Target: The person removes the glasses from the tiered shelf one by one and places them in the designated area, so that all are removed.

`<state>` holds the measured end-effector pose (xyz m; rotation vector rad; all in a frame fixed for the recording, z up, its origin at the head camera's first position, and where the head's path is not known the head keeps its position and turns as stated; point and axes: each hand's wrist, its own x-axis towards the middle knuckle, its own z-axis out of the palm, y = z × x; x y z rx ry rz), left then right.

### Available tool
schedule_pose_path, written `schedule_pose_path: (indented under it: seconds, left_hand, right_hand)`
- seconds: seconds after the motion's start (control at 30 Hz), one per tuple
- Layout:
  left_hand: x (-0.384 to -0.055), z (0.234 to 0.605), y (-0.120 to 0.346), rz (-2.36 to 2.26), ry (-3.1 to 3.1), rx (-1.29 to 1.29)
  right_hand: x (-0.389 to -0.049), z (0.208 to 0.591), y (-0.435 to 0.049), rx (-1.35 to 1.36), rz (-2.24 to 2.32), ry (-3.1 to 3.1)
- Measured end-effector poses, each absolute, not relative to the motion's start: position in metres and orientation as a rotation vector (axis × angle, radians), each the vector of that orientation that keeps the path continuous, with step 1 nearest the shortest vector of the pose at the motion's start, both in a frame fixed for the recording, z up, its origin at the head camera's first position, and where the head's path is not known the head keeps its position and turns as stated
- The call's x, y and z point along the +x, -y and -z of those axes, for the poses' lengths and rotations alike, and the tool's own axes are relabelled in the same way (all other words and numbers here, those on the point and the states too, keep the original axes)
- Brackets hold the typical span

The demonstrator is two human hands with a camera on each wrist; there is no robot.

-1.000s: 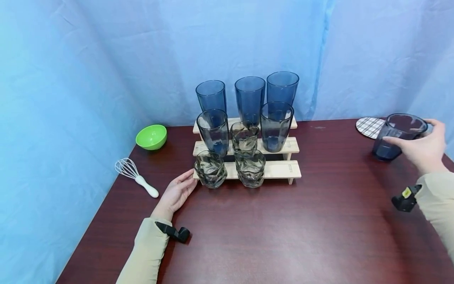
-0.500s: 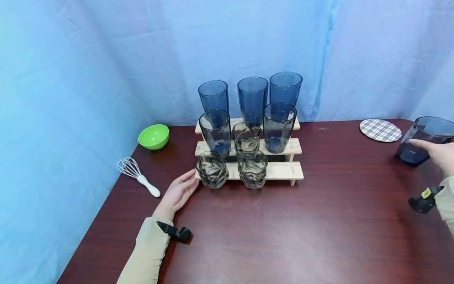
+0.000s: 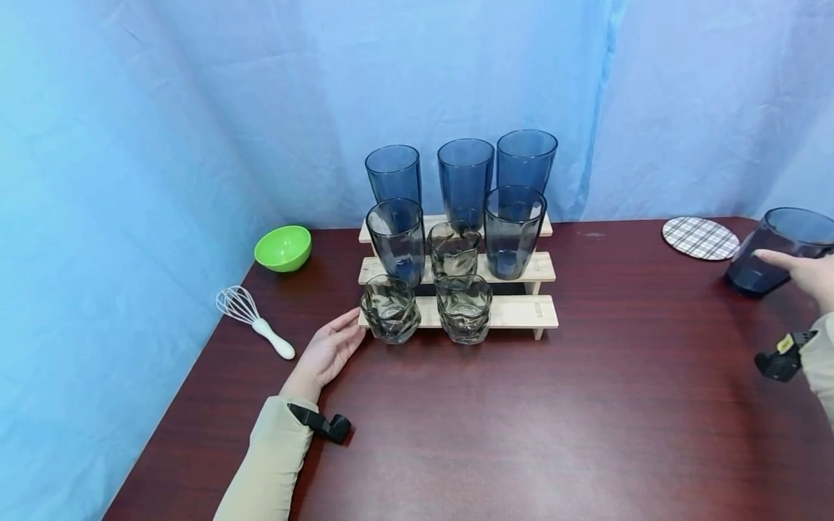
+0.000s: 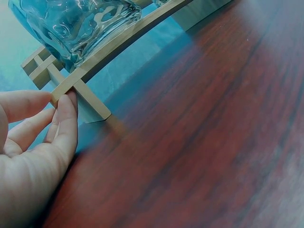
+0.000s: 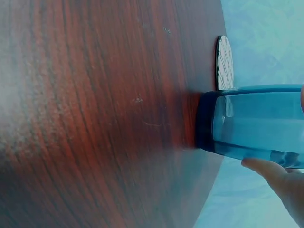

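At the far right of the head view, my right hand holds a tall blue drinking glass, partly cut off by the frame edge. In the right wrist view the thumb lies along the side of the glass, and its base is at the table surface. My left hand pinches the left end of the lowest board of a three-step wooden stand; the left wrist view shows thumb and fingers on that board end. Several tall blue glasses and 3 short wavy glasses stand on its steps.
A round checked coaster lies left of the held glass. At the left are a green bowl and a white whisk. Blue curtain borders the dark red table at the back and left.
My right hand has moved right with the blue glass, away from the coaster; over the last half second it hardly moves. The left hand stays on the stand. The head view has shifted slightly.
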<state>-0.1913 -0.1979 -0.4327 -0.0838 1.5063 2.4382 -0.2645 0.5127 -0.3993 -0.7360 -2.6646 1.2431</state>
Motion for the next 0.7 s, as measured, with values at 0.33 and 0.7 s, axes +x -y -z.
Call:
schedule_pose_path:
  seconds: [0.33,0.7]
  left_hand:
    - [-0.191,0.433,0.198,-2.438,-1.499,-0.104]
    - [-0.19,0.434,0.199,-2.44,-1.511,-0.08]
  right_hand:
    - [-0.29,0.436,-0.557,-0.74,-1.276,2.63]
    - [-0.323,0.482,-0.616,-0.703,-1.04,2.592]
